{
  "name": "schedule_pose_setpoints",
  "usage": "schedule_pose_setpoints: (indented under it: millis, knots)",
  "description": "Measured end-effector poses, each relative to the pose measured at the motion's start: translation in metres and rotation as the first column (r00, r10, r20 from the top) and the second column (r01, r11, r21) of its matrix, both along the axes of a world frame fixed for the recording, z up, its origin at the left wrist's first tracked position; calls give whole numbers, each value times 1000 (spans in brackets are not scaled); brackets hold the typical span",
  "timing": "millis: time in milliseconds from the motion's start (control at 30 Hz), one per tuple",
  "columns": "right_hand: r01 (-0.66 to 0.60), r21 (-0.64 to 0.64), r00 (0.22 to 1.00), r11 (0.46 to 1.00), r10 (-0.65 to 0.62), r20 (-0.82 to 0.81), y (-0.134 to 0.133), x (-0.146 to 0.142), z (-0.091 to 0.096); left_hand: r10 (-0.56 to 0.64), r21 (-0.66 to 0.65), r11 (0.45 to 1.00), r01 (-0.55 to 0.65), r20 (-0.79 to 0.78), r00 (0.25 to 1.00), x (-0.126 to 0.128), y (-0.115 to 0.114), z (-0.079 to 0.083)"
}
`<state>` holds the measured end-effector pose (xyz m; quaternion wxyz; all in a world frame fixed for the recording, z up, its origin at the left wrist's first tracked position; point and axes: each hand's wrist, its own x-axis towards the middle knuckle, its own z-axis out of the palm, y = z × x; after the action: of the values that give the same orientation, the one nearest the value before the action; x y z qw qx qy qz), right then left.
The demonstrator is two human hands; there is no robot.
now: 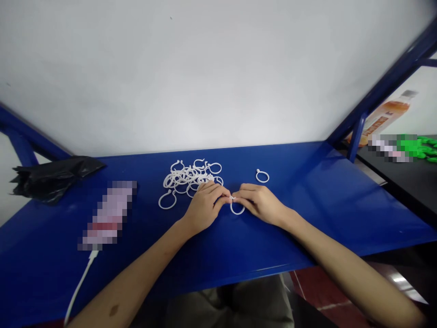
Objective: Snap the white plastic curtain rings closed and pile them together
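Observation:
Between my two hands is a white plastic ring, its loop hanging down over the blue table. My left hand pinches the ring's top from the left, thumb and forefinger together. From the other side, my right hand grips the same ring near its ends; the fingertips hide whether these are joined. Just beyond my left hand lies a pile of similar white rings, several with their ends apart. One ring lies at the pile's near left edge. Another ring, which looks closed, rests alone beyond my right hand.
The blue table meets a pale wall. On its left lie a black plastic bag and a blurred-out flat object with a white cable. At right, a bottle and green items occupy a dark surface.

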<state>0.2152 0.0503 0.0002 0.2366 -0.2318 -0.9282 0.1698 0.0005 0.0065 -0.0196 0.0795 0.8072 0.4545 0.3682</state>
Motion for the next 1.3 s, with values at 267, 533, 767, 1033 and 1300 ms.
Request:
schedule_pose_setpoints:
  millis: [267, 533, 767, 1033, 1300]
  knots:
    - [-38, 84, 997, 996, 33, 63, -4, -4, -4, 47, 123, 992, -38, -74, 996, 0, -1, -5]
    - [-140, 220, 980, 965, 103, 173, -9, -5, -2, 44, 171, 985, -18, -148, 988, -4, -4, -6]
    - [86, 134, 990, 987, -100, 96, -1, -2, -1, 169, 164, 977, -137, -200, 965, -9, 8, 4]
    - [552, 107, 829, 827, -558, 39, 54, 42, -12, 533, 264, 843, -468, -307, 788, -41, 17, 9]
    - [660, 125, 745, 741, -667, 19, 65, 52, -18, 532, 241, 846, -476, -303, 791, -47, 16, 8]
